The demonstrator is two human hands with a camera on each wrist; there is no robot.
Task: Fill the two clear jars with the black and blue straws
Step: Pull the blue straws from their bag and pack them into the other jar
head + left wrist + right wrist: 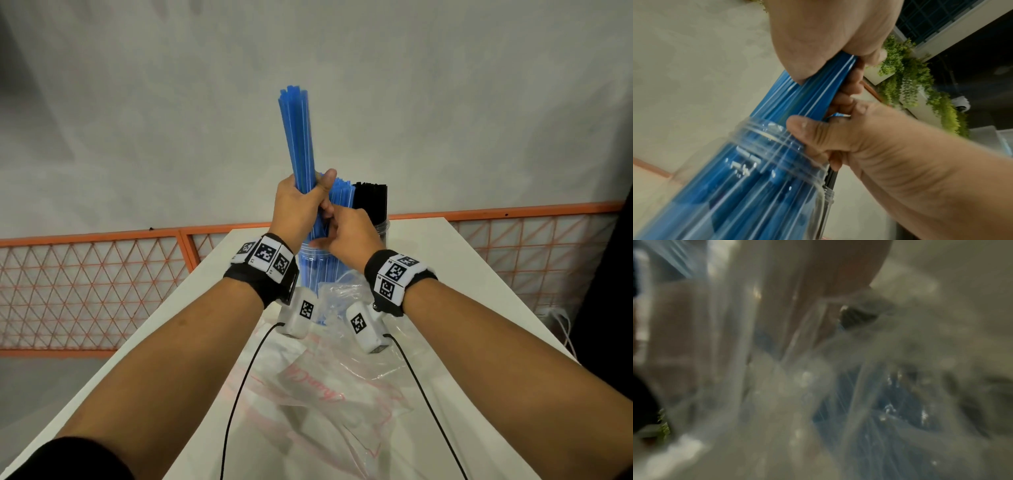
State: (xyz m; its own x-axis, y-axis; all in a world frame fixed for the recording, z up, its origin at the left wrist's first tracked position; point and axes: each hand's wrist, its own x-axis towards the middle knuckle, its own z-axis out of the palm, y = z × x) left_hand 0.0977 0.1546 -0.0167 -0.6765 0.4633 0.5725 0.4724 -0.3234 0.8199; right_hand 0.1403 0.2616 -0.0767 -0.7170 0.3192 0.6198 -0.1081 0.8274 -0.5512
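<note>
My left hand (301, 202) grips an upright bundle of blue straws (296, 137), lower ends inside the near clear jar (308, 270). In the left wrist view the same bundle (813, 91) runs from my fist down into the jar's mouth (764, 162). My right hand (346, 234) is curled round the blue straws standing in that jar, thumb (799, 128) at the rim. Just behind stands the second clear jar (383, 229), full of black straws (371, 200). The right wrist view is blurred by clear plastic, with blue straws (879, 402) dimly behind it.
Crumpled clear plastic bags (342, 377) lie on the white table (205, 308) between my forearms and against the jars. An orange mesh fence (85, 274) runs behind the table, and a grey wall rises beyond it. The table's left edge is close to my left arm.
</note>
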